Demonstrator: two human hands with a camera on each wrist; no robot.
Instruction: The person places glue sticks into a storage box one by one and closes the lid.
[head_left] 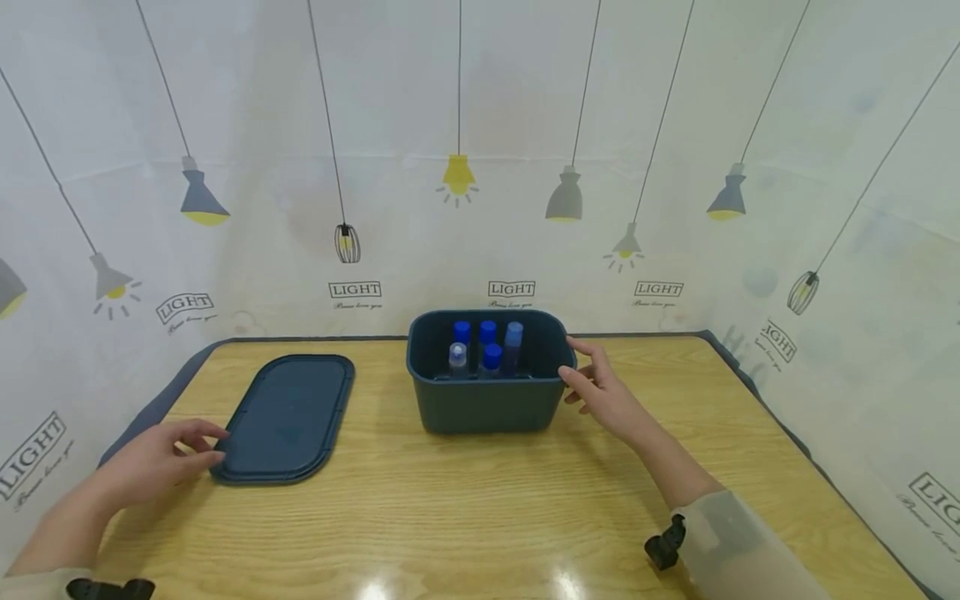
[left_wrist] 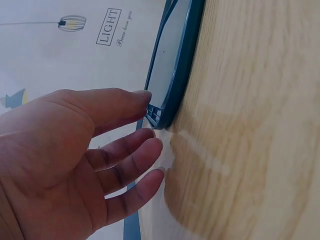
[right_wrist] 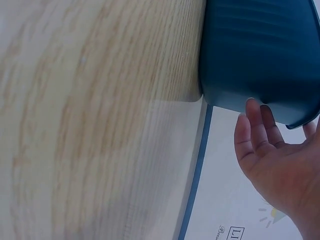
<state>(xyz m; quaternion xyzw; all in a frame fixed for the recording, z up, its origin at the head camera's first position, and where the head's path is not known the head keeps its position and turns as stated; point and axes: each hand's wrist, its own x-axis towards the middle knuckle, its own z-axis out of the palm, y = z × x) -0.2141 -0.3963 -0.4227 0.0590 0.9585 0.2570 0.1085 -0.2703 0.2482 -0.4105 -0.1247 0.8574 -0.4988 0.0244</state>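
Note:
A dark blue-green plastic bin (head_left: 487, 408) stands upright on the table, holding several small clear bottles with blue caps (head_left: 492, 357). My right hand (head_left: 603, 398) grips the bin's right end. Its thumb and index finger are at the rim, while other fingertips (right_wrist: 254, 107) reach the outer wall below. To the left lies a flat rectangular lid (head_left: 288, 421) of the same colour with rounded corners. My left hand (head_left: 153, 462) is at the lid's near left corner, fingers loosely bent. In the left wrist view its thumb overlaps the lid's edge, and the other fingers hang beside the corner.
The wooden table (head_left: 450, 517) is bordered at the back and sides by a white cloth backdrop (head_left: 510, 233) printed with hanging lamps. Black devices (head_left: 666, 543) are strapped at both wrists. The bin stands close to the table's back edge.

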